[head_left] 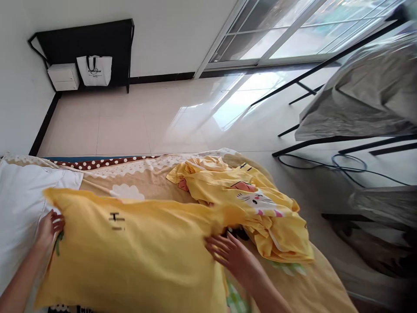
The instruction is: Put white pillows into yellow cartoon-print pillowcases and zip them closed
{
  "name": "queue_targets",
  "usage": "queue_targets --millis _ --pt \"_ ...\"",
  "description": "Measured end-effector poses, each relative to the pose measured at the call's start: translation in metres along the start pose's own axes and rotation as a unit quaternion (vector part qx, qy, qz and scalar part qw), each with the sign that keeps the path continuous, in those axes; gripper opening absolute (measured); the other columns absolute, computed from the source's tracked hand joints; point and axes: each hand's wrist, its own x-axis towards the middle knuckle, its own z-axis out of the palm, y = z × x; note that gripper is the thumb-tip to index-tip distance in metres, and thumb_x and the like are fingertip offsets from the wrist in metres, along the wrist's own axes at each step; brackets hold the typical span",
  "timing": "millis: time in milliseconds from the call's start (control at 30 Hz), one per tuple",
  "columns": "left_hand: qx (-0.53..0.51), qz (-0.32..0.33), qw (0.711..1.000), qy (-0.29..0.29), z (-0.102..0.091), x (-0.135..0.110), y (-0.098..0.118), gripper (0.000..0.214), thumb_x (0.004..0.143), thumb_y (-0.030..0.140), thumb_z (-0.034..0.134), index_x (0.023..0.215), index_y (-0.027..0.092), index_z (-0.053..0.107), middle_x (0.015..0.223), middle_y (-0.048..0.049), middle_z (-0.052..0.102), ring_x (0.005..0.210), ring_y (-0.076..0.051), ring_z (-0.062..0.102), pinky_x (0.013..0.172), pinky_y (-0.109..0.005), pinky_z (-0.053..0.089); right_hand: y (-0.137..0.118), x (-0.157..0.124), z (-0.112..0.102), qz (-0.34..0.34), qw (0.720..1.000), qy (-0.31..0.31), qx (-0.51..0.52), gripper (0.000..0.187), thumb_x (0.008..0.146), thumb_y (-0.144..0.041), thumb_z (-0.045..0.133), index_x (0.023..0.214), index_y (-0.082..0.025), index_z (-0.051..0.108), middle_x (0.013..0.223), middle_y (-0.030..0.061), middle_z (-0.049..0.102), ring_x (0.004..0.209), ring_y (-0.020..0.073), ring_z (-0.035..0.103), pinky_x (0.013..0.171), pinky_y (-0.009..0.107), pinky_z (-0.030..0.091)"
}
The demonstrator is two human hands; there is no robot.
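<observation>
Yellow pillow (137, 252) spans the bed (312, 287) on my feed, left hand (48, 228) curling its fingers around one end, right hand (233, 256) meeting the other, apparently to support its width, though I cannot tell whether the right fingers pinch.

Two bare forearms reach forward, the left forearm (24, 270) slanting in from the lower left corner, the right forearm (262, 280) from the bottom edge. Hands are held well apart: the left hand (49, 227) has its fingers bent inward, while the right hand (230, 253) extends its fingers toward the left, thumb raised, fingertips slightly blurred.
</observation>
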Motion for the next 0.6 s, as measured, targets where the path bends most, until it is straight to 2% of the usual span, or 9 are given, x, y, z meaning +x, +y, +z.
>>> queue_targets --millis 33,100,167,233,300,367,433,500,600 --pt "0.013 0.019 1.0 -0.004 0.023 0.001 -0.002 0.043 0.085 0.042 0.036 0.078 0.015 0.069 0.081 -0.0118 0.071 0.076 -0.024 0.071 0.074 -0.039 0.059 -0.005 0.004 0.021 0.014 0.999 -0.032 0.001 0.069 0.089 -0.064 0.018 0.099 -0.018 0.069 0.098 0.018 0.073 0.087 0.0299 0.07 0.074 0.046 0.056" --pt "0.076 0.117 0.989 -0.048 0.064 -0.012 -0.018 0.042 0.084 0.037 0.045 0.103 0.009 0.069 0.114 -0.016 0.069 0.112 -0.022 0.064 0.1 -0.036 0.049 -0.009 0.001 0.067 0.017 0.999 -0.048 -0.02 0.07 0.085 -0.066 0.023 0.113 -0.016 0.065 0.115 0.0188 0.07 0.106 0.0323 0.066 0.09 0.052 0.05" --pt "0.166 0.238 0.951 -0.11 0.092 -0.035 -0.047 0.046 0.086 0.034 0.052 0.127 0.015 0.062 0.14 -0.014 0.056 0.137 -0.023 0.045 0.116 -0.041 0.033 -0.005 -0.012 0.103 0.011 0.998 -0.04 -0.049 0.073 0.081 -0.065 0.031 0.127 -0.014 0.058 0.137 0.0203 0.057 0.13 0.0344 0.05 0.107 0.058 0.034" --pt "0.251 0.301 0.912 -0.12 0.1 -0.057 -0.083 0.049 0.092 0.034 0.046 0.14 0.021 0.051 0.151 -0.0117 0.044 0.144 -0.026 0.034 0.119 -0.048 0.026 0.005 -0.029 0.119 0.008 0.996 -0.032 -0.081 0.073 0.082 -0.059 0.031 0.136 -0.012 0.05 0.149 0.0195 0.044 0.141 0.0327 0.036 0.113 0.059 0.023" --pt "0.29 0.285 0.911 -0.077 0.095 -0.069 -0.112 0.051 0.096 0.036 0.038 0.144 0.021 0.046 0.152 -0.0129 0.043 0.144 -0.027 0.035 0.117 -0.05 0.029 0.013 -0.041 0.119 0.007 0.992 -0.012 -0.129 0.072 0.086 -0.052 0.026 0.14 -0.01 0.047 0.151 0.0197 0.042 0.142 0.0317 0.034 0.112 0.059 0.023" --pt "0.301 0.252 0.919 -0.027 0.089 -0.07 -0.123 0.053 0.097 0.037 0.036 0.146 0.018 0.043 0.149 -0.0162 0.046 0.141 -0.029 0.04 0.114 -0.052 0.032 0.011 -0.047 0.116 -0.005 0.982 0.036 -0.184 0.07 0.09 -0.048 0.021 0.139 -0.006 0.047 0.15 0.0229 0.041 0.141 0.0338 0.037 0.109 0.059 0.028" --pt "0.301 0.248 0.921 0.003 0.096 -0.067 -0.11 0.054 0.097 0.036 0.034 0.146 0.015 0.043 0.146 -0.0193 0.049 0.139 -0.031 0.043 0.112 -0.054 0.035 -0.008 -0.051 0.126 -0.064 0.972 0.077 -0.214 0.067 0.093 -0.044 0.019 0.139 -0.004 0.046 0.149 0.0252 0.041 0.139 0.0343 0.04 0.106 0.057 0.033" --pt "0.303 0.29 0.908 -0.017 0.119 -0.066 -0.077 0.053 0.097 0.031 0.03 0.145 0.013 0.043 0.147 -0.0199 0.047 0.14 -0.03 0.041 0.112 -0.054 0.035 -0.044 -0.057 0.154 -0.192 0.955 0.052 -0.218 0.059 0.097 -0.038 0.021 0.141 -0.007 0.045 0.148 0.0223 0.044 0.138 0.0307 0.043 0.105 0.051 0.037" --pt "0.329 0.395 0.838 -0.18 0.169 -0.063 -0.022 0.052 0.097 0.024 0.025 0.144 0.019 0.047 0.148 -0.011 0.048 0.143 -0.021 0.038 0.117 -0.043 0.032 -0.102 -0.064 0.206 -0.37 0.903 -0.054 -0.213 0.05 0.097 -0.029 0.027 0.143 -0.021 0.045 0.149 0.0064 0.048 0.138 0.0203 0.044 0.108 0.04 0.039"
